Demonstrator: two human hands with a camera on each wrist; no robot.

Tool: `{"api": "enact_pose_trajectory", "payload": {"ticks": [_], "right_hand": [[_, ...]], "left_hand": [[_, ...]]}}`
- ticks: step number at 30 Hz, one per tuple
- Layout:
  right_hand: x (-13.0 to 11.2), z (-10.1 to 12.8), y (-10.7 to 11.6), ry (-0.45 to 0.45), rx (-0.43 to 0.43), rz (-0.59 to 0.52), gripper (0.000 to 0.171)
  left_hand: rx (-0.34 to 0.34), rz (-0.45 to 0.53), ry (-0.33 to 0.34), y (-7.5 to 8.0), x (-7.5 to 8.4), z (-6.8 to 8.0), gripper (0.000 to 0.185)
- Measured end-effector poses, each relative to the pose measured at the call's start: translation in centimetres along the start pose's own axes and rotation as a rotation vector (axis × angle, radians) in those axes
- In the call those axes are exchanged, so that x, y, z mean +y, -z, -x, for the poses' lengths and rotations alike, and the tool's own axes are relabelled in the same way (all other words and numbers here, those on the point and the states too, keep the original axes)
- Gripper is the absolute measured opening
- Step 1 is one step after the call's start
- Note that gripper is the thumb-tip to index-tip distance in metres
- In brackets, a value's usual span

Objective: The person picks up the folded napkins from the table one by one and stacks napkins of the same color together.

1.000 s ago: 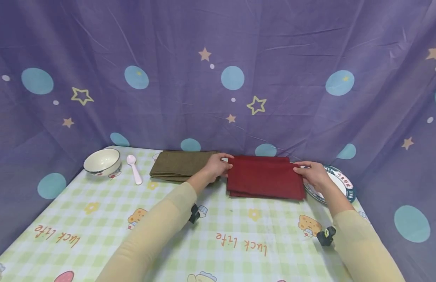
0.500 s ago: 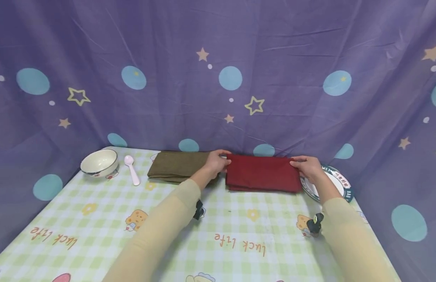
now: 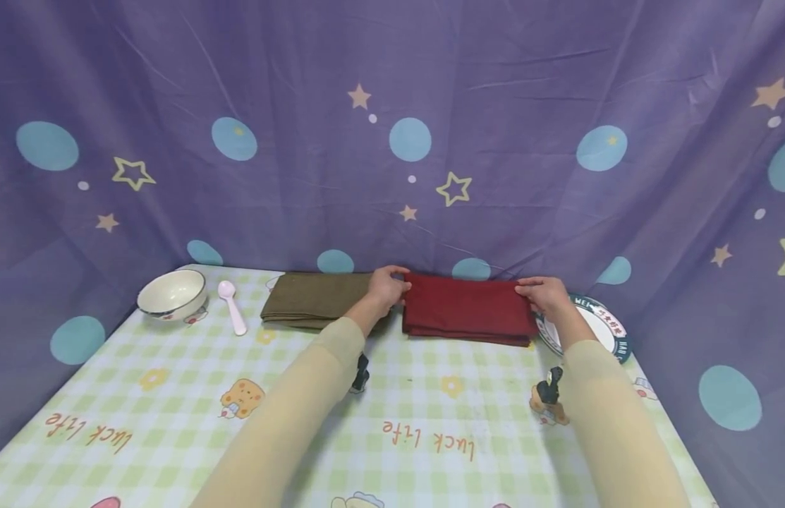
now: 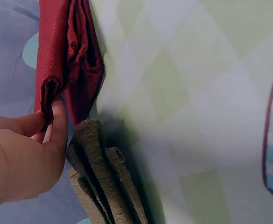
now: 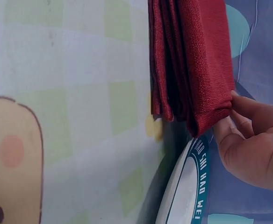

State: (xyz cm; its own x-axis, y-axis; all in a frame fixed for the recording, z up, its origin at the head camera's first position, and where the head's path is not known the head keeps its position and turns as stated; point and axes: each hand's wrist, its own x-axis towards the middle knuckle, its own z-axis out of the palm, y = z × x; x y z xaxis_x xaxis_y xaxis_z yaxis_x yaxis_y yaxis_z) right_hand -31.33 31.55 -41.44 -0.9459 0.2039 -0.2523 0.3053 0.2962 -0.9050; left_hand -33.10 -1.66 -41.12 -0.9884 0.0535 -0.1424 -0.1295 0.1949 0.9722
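A folded red cloth (image 3: 468, 307) lies at the back of the table, between a folded brown cloth (image 3: 316, 300) and a plate (image 3: 604, 328). My left hand (image 3: 386, 291) pinches its far left corner; in the left wrist view, thumb and fingers close on the red fold (image 4: 52, 88), just beyond the brown cloth's end (image 4: 96, 163). At the far right corner, my right hand (image 3: 547, 296) pinches the red cloth (image 5: 206, 70) between thumb and fingers, in front of part of the plate. Several layers hang along the cloth's near side in both wrist views.
A white bowl (image 3: 173, 295) stands at the far left, with a pink spoon (image 3: 232, 307) next to it. A purple curtain (image 3: 290, 176) rises behind the table. The checked tablecloth (image 3: 424, 395) stretches toward me.
The red cloth's right side has been drawn back and levelled, so its near edge sits farther from me. My right hand has shifted slightly left and away. My left hand keeps its pinch.
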Motion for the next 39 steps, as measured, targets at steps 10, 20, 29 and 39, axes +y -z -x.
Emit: {"api": "enact_pose_trajectory", "payload": {"ticks": [10, 20, 29, 39], "right_hand": [[0.2, 0.2, 0.4, 0.005, -0.061, 0.038, 0.045], [-0.2, 0.6, 1.2, 0.043, -0.094, -0.045, 0.048], [-0.3, 1.0, 1.3, 0.130, 0.001, -0.088, 0.041], [-0.8, 1.8, 0.6, 0.310, 0.165, 0.126, 0.033]], "left_hand": [[-0.003, 0.054, 0.042, 0.6, 0.1, -0.2, 0.038], [-0.016, 0.108, 0.030, 2.3, 0.5, -0.5, 0.037], [-0.037, 0.084, 0.015, 4.6, 0.1, -0.4, 0.033], [-0.048, 0.046, -0.051, 8.0, -0.4, 0.1, 0.036]]}}
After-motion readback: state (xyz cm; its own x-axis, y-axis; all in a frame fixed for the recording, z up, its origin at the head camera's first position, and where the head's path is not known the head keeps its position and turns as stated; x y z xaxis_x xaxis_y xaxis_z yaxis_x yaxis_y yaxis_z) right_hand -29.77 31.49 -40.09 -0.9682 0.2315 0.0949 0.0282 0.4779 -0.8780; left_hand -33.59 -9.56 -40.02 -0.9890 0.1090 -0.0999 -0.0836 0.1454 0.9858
